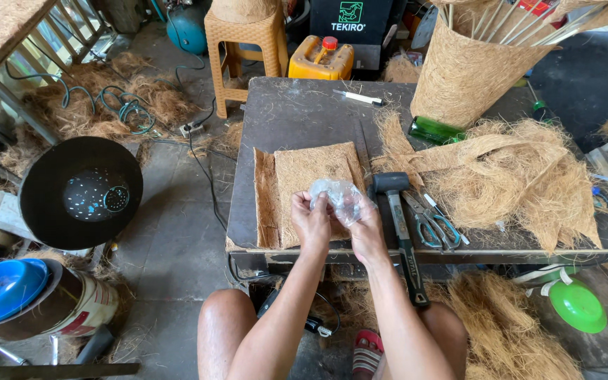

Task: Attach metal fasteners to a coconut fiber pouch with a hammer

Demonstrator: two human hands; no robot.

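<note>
Now — both hands (339, 222) pinch clear plastic bag (337, 195) | over coir mat (304, 186) | contents seemingly hidden

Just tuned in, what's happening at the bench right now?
A seated person holds a crumpled clear plastic bag in both hands, left hand and right hand, above a flat coconut-fibre mat at the front of the dark worktable. A rubber mallet lies right of the mat, its handle overhanging the table edge, with scissors beside it. A heap of loose fibre and a fibre-wrapped cone fill the table's right side.
</note>
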